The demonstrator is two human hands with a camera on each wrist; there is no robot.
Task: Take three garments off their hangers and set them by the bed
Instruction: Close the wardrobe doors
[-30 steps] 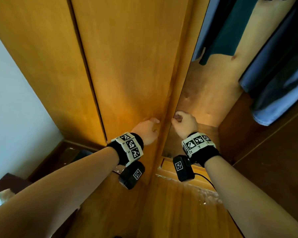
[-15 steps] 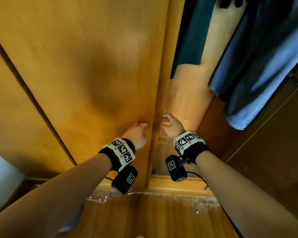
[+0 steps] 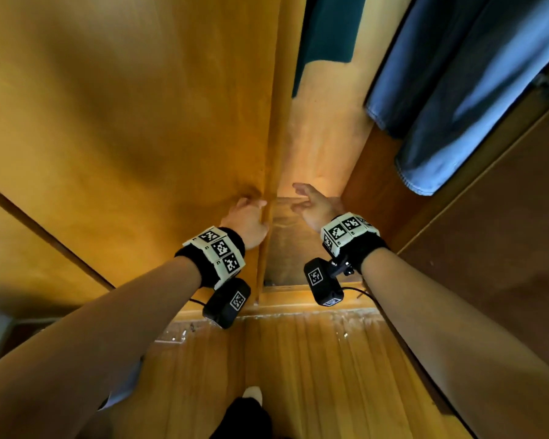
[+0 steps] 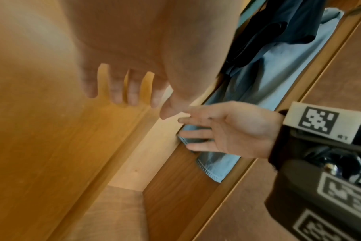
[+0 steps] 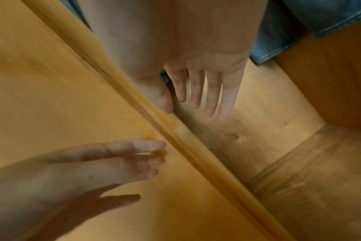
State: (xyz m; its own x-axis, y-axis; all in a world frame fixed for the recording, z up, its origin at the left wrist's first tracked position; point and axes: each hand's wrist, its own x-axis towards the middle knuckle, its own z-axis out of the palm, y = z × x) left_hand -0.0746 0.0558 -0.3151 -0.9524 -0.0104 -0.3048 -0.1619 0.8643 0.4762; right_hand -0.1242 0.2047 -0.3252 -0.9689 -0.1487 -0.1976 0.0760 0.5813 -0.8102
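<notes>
Floor (image 3: 314,375): wood, underfoot | Left hand (image 3: 246,221): fingers straight, flat against sliding door (image 3: 140,122) near its edge, likely to push it aside | Right hand (image 3: 316,205): spread, holding nothing, inside opening | Blue garment (image 3: 457,90) and dark green garment (image 3: 327,26): hanging beyond, untouched; hangers out of view.

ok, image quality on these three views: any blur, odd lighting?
Head view: wide-angle bending, warm bright patch on the wardrobe back panel, wooden door smeared. Left wrist view: left hand soft, right hand sharper. Right wrist view: door edge streaked, both hands blurred.
</notes>
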